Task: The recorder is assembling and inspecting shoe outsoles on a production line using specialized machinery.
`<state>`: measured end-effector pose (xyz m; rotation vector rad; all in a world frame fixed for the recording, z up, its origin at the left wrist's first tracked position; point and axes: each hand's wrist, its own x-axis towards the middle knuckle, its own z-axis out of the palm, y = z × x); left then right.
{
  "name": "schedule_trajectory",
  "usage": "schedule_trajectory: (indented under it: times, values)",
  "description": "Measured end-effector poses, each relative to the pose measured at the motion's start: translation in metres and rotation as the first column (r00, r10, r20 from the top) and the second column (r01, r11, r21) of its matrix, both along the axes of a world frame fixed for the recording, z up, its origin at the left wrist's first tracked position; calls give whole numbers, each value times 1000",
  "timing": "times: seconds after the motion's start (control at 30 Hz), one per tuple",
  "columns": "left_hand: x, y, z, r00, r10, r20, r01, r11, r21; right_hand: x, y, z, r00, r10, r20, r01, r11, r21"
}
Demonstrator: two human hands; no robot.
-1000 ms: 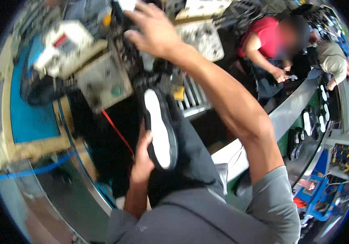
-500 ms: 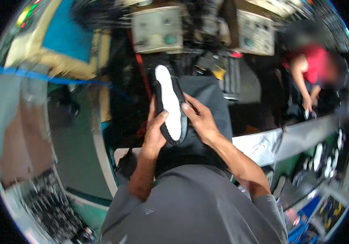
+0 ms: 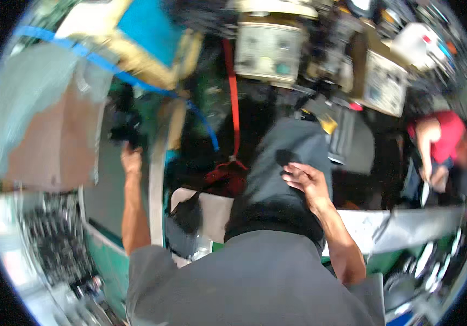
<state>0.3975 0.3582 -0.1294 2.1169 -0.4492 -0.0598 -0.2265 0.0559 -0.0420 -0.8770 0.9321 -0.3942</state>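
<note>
My left hand (image 3: 132,158) is stretched out to the far left, over a green-topped table (image 3: 108,204). Its blurred fingertips meet a dark object (image 3: 126,126) whose kind I cannot make out; whether they grip it is unclear. Above my grey-trousered leg (image 3: 269,185), my right hand (image 3: 308,183) has its fingers drawn together. A small black roundish thing (image 3: 286,157) shows at those fingertips, too smeared to name.
A large brown cardboard box (image 3: 54,136) stands beside the table on the left. A blue strap (image 3: 135,81) and a red strap (image 3: 233,98) run ahead of me. Pale machine boxes (image 3: 269,51) stand beyond. A person in red (image 3: 448,133) sits at the right, behind a pale ledge (image 3: 413,231).
The black shoe with the white underside has left both hands; I cannot tell where it lies. My left hand has swung left to the table, my right moved right and slightly down. The view has turned left.
</note>
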Motion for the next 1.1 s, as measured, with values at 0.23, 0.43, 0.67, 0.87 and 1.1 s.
schedule_trajectory:
  times: [0.23,0.43,0.67,0.87,1.1]
  values:
    - [-141,-199,-2,526,-593,-610,365,805,-468,-167,5,-66,841,-431,-328,206,815,-541]
    - [-435,-314,0,27,-717,-696,542,596,-593,-447,247,-84,-195,-648,-736,443,611,-656]
    - [-510,-306,25,-25,-733,-680,806,388,-448,-403,444,-141,8,-589,-808,781,508,-363]
    - [-510,-307,21,14,-693,-721,803,437,-405,-339,299,-170,-392,-519,-760,752,295,-590]
    - [-575,-310,57,-192,-706,-682,833,250,-493,-362,298,-121,-55,-981,-187,998,-61,28]
